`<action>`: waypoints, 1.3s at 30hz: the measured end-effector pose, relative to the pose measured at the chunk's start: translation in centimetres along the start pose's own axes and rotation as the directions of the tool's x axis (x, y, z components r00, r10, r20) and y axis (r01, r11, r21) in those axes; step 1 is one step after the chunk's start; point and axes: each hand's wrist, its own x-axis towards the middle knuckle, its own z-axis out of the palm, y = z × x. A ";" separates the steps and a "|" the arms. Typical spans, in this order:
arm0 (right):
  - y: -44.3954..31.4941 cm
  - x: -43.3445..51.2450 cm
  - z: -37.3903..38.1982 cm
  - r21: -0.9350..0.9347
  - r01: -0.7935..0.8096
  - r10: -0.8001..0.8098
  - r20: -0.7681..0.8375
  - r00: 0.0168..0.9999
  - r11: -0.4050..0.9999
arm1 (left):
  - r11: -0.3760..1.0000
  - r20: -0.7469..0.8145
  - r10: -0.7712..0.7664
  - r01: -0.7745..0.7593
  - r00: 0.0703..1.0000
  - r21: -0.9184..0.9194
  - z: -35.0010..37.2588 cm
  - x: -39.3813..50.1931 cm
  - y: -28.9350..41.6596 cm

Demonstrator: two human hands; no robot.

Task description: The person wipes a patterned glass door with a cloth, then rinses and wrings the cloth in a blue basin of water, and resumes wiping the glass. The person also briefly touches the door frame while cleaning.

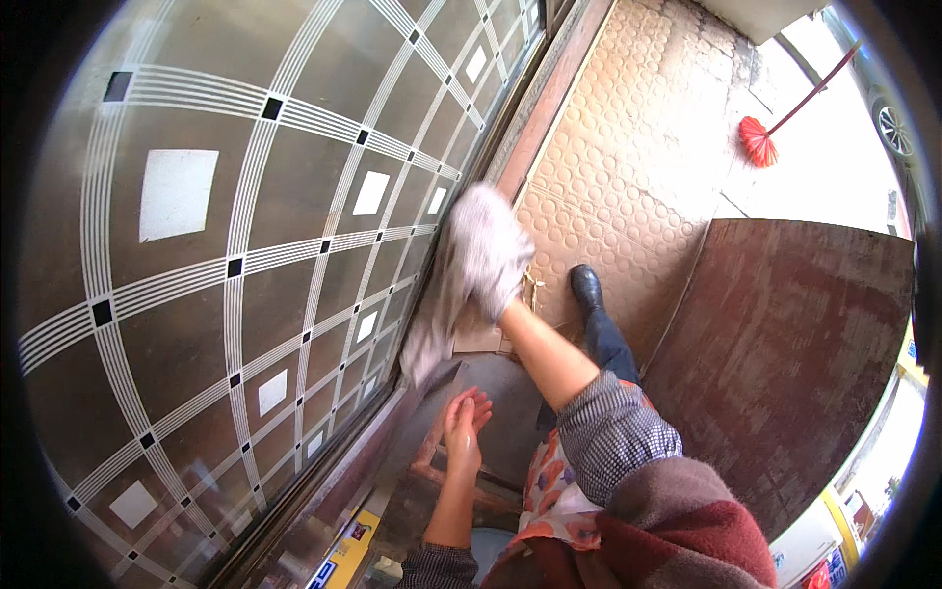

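Note:
A grey-white cloth [489,247], blurred, covers my right hand [497,283] and hangs down towards the lower left along the edge of a patterned glass panel [294,184]. The fingers of that hand are hidden under the cloth. Lower down, my left hand [465,427] is bare and looks wet, its fingers apart and holding nothing. It is near the panel's bottom frame, above a wooden stool or frame [430,449]. White line bands, black squares and white squares mark the glass.
A dark brown wooden board [795,353] stands at right. Textured floor tiles [625,132] lie ahead, with my dark boot [586,287] on them. A red broom [758,141] is at the upper right, near a car wheel [893,129]. A yellow box [353,548] is at lower left.

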 end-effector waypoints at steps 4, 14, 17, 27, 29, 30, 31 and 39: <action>0.3 3.0 2.6 0.070 -0.165 0.176 -0.193 0.965 0.984 | 0.998 0.000 -0.037 0.037 0.999 -0.053 0.4 -0.1 -0.6; -10.8 -13.3 6.6 -0.056 0.081 -0.075 0.097 0.992 0.995 | 0.990 -0.079 -0.053 0.042 0.995 -0.134 -3.7 -0.8 -4.2; -11.7 -17.8 2.7 0.066 0.238 -0.247 0.270 0.931 0.969 | 0.977 -0.112 0.028 -0.051 0.993 -0.209 -5.2 -1.0 -5.8; -9.9 -14.6 5.8 0.355 0.179 0.048 -0.546 0.837 0.917 | 0.982 -0.093 -0.075 0.058 0.993 -0.180 -9.8 -3.5 -7.4; -10.8 -13.9 7.3 0.230 -0.058 0.126 -0.292 0.948 0.971 | 0.979 -0.114 -0.079 0.056 0.990 -0.196 -10.6 -3.7 -7.7; -11.7 -14.4 7.7 0.187 -0.065 0.113 -0.260 0.959 0.980 | 0.976 -0.126 -0.088 0.060 0.988 -0.209 -10.9 -3.8 -7.9; -12.6 -15.4 7.9 0.141 -0.058 0.088 -0.218 0.972 0.988 | 0.974 -0.136 -0.092 0.061 0.986 -0.219 -11.2 -3.8 -8.3; -13.1 -20.5 3.9 0.299 0.501 -0.493 -0.105 0.863 0.812 | 0.967 -0.118 -0.077 0.045 0.990 -0.250 -12.1 -3.9 -9.3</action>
